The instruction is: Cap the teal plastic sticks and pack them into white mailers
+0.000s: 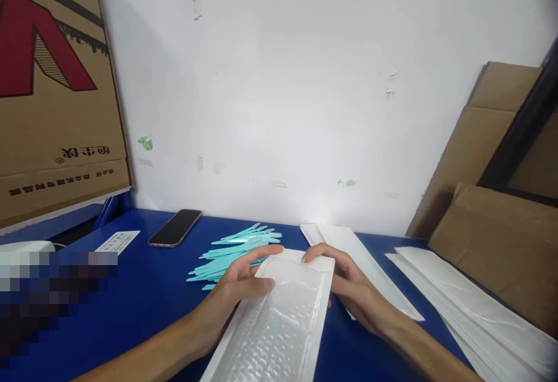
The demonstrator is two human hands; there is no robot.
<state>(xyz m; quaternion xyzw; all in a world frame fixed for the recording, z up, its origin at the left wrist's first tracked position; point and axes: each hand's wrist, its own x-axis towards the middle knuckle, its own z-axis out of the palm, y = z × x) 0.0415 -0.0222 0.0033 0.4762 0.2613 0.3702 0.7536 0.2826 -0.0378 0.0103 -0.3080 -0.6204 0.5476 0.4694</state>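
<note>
A white bubble mailer [283, 312] is held up in front of me, its far end pinched between both hands. My left hand [248, 277] grips its left edge, the thumb lying on top near the far end. My right hand [344, 277] is closed on the far right corner, thumb on the upper face and fingers underneath. Just beyond my left hand lies a pile of thin turquoise sticks [231, 260] with tapered ends. Past my right hand, flat white mailers [370, 271] rest on the blue table [143, 312]. Whether anything is inside the held mailer I cannot tell.
A black-screened phone [175, 228] and a printed white card [118, 241] lie at the left. More white mailers [479, 312] are at the right, beside brown cardboard [501, 248]. A large printed carton [61, 132] stands at left. A white wall [279, 91] bounds the back.
</note>
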